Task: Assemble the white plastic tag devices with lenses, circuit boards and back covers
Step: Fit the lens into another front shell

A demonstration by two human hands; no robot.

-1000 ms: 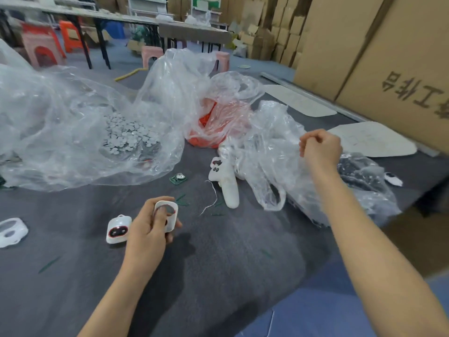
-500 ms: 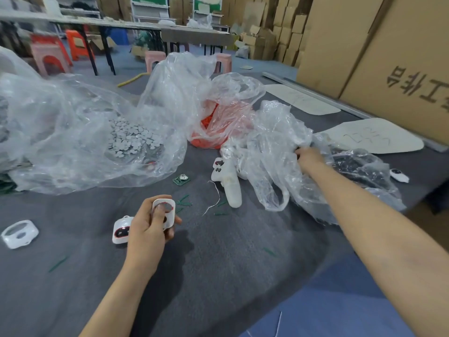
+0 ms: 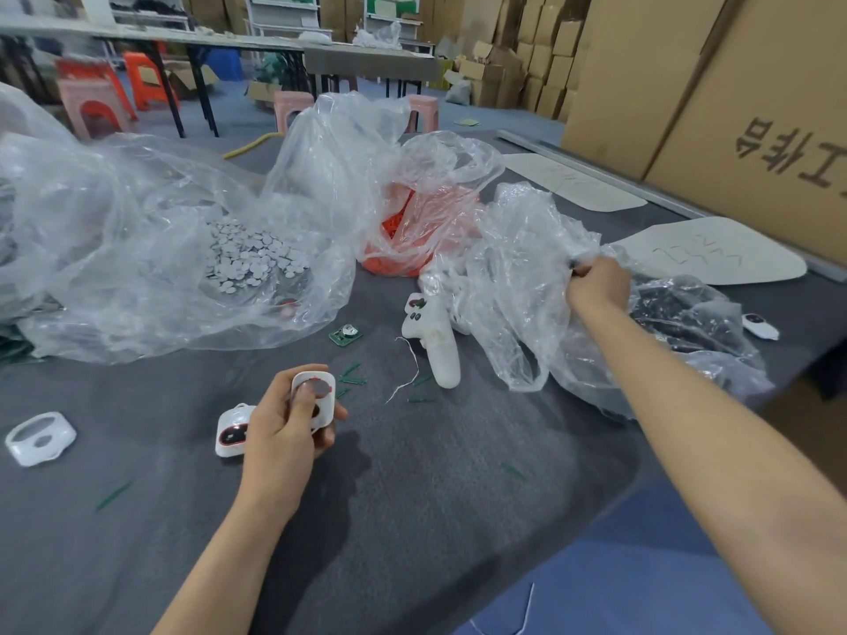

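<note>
My left hand (image 3: 286,428) grips a white tag shell (image 3: 316,396) with a round hole, held upright above the grey table (image 3: 435,497). Just left of it an assembled white tag (image 3: 231,430) with a dark red-rimmed lens lies on the cloth. Another empty white shell (image 3: 40,438) lies at the far left. A small green circuit board (image 3: 344,335) sits beyond my left hand. My right hand (image 3: 598,286) is curled at the mouth of a clear bag of dark parts (image 3: 687,323), pinching something small and dark; its fingertips are partly hidden by plastic.
A big clear bag of small white discs (image 3: 247,258) spreads over the left. A bag with orange parts (image 3: 412,240) stands at the centre back. A white handheld tool (image 3: 435,341) lies mid-table. One more tag (image 3: 760,324) rests at the right edge. Cardboard boxes (image 3: 710,107) wall the right.
My right hand dropped from mid-air into the mouth of the bag of dark parts and now pinches something there. My left hand still holds the white shell, hardly moved.
</note>
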